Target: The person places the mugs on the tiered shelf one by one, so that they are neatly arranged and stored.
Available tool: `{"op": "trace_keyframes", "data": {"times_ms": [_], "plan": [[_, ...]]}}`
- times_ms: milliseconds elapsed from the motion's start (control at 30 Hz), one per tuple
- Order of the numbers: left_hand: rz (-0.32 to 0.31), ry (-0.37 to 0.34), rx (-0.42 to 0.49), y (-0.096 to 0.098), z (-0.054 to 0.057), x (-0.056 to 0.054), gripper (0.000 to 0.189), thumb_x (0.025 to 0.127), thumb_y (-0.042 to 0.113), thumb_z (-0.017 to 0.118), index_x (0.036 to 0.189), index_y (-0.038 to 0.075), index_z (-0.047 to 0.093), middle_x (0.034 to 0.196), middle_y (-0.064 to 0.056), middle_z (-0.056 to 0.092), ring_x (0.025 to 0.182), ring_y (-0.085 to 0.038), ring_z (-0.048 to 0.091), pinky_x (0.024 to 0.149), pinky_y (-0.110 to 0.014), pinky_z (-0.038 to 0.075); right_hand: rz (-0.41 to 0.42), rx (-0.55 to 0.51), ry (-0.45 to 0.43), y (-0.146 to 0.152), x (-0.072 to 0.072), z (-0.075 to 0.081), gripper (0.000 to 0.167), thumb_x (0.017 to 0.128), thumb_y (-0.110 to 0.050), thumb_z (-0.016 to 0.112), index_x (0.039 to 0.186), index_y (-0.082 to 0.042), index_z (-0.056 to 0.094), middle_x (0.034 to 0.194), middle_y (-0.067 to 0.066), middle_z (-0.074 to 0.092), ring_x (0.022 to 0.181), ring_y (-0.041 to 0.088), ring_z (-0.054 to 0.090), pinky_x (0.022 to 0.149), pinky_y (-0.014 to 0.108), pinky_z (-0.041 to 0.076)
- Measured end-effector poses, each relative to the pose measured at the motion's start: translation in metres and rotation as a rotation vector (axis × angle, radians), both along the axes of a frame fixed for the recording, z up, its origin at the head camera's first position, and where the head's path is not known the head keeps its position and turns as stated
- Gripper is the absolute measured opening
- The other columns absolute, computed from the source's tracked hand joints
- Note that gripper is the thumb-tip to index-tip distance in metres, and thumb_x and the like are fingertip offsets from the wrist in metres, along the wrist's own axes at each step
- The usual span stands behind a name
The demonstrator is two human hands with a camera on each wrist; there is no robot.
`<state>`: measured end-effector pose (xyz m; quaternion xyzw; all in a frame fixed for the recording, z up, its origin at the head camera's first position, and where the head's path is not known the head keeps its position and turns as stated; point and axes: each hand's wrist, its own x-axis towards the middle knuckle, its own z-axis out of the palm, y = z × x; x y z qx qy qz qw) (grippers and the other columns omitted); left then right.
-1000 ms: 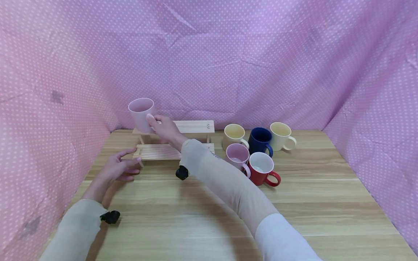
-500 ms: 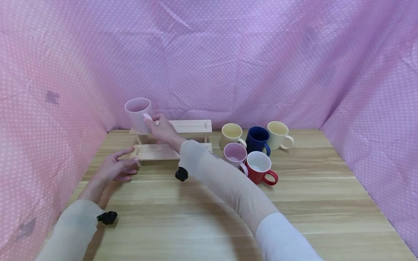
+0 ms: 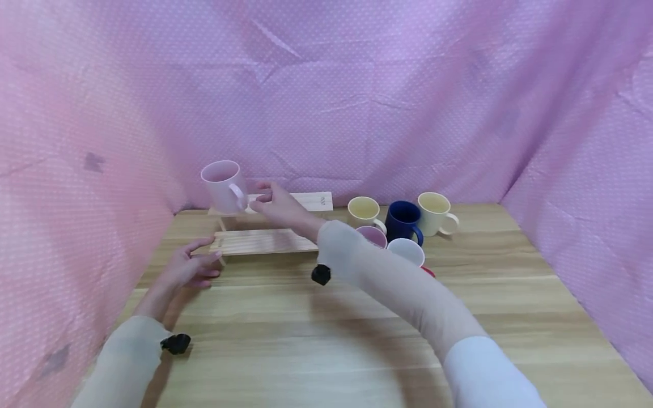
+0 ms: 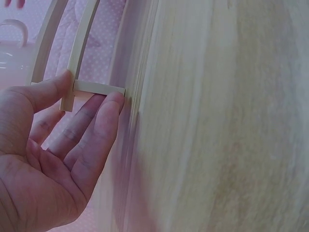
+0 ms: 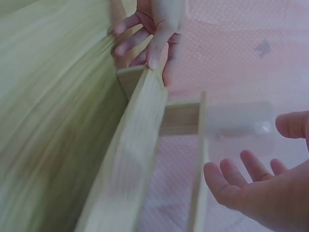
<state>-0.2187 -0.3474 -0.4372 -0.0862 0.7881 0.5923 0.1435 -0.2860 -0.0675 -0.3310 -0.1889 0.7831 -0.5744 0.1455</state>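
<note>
A pale pink mug [image 3: 220, 191] stands upright at the left end of the upper board of a two-tier wooden rack [image 3: 265, 242], its handle turned toward the right. Just right of that handle is my right hand [image 3: 285, 212], fingers spread and apart from the mug; the right wrist view shows the palm [image 5: 260, 191] holding nothing. At the rack's left end, my left hand [image 3: 186, 269] grips the lower board, the thumb on its top face and fingers by the leg [image 4: 99, 88]. The mug [image 4: 14, 60] shows blurred in the left wrist view.
Right of the rack several mugs stand close together: a yellow mug [image 3: 363, 208], a navy mug [image 3: 403, 220], a cream mug [image 3: 433, 212], a pink mug [image 3: 372, 235] and a red mug with white inside [image 3: 406, 251]. My right sleeve partly covers the front ones. Dotted pink cloth [image 3: 326, 102] surrounds the table.
My right hand has let go of the pink mug's handle and drawn back to the right, fingers opening. The mug stays on the upper board. My left hand keeps its place on the rack.
</note>
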Motion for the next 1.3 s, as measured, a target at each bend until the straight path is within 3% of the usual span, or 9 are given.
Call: {"op": "trace_keyframes", "data": {"times_ms": [167, 367, 500, 633, 733, 967, 1300], "plan": [[0.014, -0.01, -0.015, -0.007, 0.002, 0.002, 0.085, 0.095, 0.039, 0.074, 0.162, 0.021, 0.025, 0.101, -0.002, 0.076, 0.086, -0.019, 0.074, 0.074, -0.044, 0.063, 0.109, 0.071, 0.021, 0.041, 0.009, 0.015, 0.064, 0.102, -0.03, 0.063, 0.157, -0.014, 0.033, 0.143, 0.008, 0.055, 0.129, 0.025, 0.053, 0.105, 0.041, 0.05], [0.005, -0.021, -0.025, -0.009, 0.001, -0.001, 0.087, 0.094, 0.04, 0.074, 0.162, 0.021, 0.024, 0.104, -0.002, 0.075, 0.087, -0.019, 0.074, 0.073, -0.043, 0.064, 0.154, 0.07, 0.14, 0.097, 0.026, 0.025, 0.061, 0.103, -0.027, 0.063, 0.156, -0.013, 0.037, 0.143, 0.007, 0.056, 0.132, 0.024, 0.052, 0.106, 0.037, 0.049], [0.003, -0.02, -0.026, -0.009, -0.001, 0.0, 0.087, 0.094, 0.04, 0.074, 0.162, 0.021, 0.023, 0.104, -0.004, 0.075, 0.086, -0.019, 0.074, 0.073, -0.044, 0.063, 0.143, 0.063, 0.196, 0.144, 0.038, 0.026, 0.061, 0.102, -0.027, 0.064, 0.155, -0.012, 0.038, 0.145, 0.007, 0.055, 0.134, 0.027, 0.05, 0.109, 0.042, 0.046], [0.008, -0.019, -0.017, -0.009, -0.001, 0.002, 0.087, 0.094, 0.039, 0.075, 0.162, 0.02, 0.024, 0.103, -0.005, 0.075, 0.086, -0.021, 0.074, 0.073, -0.045, 0.063, 0.056, 0.057, 0.229, 0.193, 0.049, 0.023, 0.059, 0.102, -0.024, 0.064, 0.155, -0.012, 0.038, 0.146, 0.008, 0.053, 0.135, 0.032, 0.049, 0.111, 0.048, 0.043], [0.008, -0.012, -0.016, -0.009, 0.0, 0.003, 0.087, 0.094, 0.039, 0.075, 0.162, 0.019, 0.024, 0.103, -0.005, 0.075, 0.086, -0.021, 0.074, 0.073, -0.045, 0.063, -0.031, 0.025, 0.23, 0.227, 0.056, 0.014, 0.059, 0.103, -0.019, 0.063, 0.154, -0.008, 0.038, 0.148, 0.011, 0.051, 0.136, 0.034, 0.048, 0.112, 0.043, 0.042], [-0.005, 0.0, -0.025, -0.006, 0.002, 0.002, 0.086, 0.095, 0.038, 0.073, 0.162, 0.017, 0.024, 0.106, -0.008, 0.075, 0.087, -0.021, 0.074, 0.074, -0.045, 0.063, -0.16, 0.017, 0.199, 0.293, 0.077, -0.018, 0.06, 0.105, -0.015, 0.059, 0.155, 0.0, 0.032, 0.151, 0.021, 0.044, 0.14, 0.043, 0.039, 0.103, 0.012, 0.042], [-0.007, -0.007, -0.012, -0.002, -0.003, -0.002, 0.086, 0.095, 0.039, 0.074, 0.162, 0.019, 0.024, 0.101, -0.001, 0.076, 0.088, -0.021, 0.074, 0.073, -0.044, 0.063, -0.149, 0.074, 0.041, 0.337, 0.114, -0.072, 0.068, 0.106, -0.019, 0.056, 0.16, -0.001, 0.02, 0.157, 0.026, 0.035, 0.141, 0.047, 0.036, 0.097, 0.013, 0.046]]}}
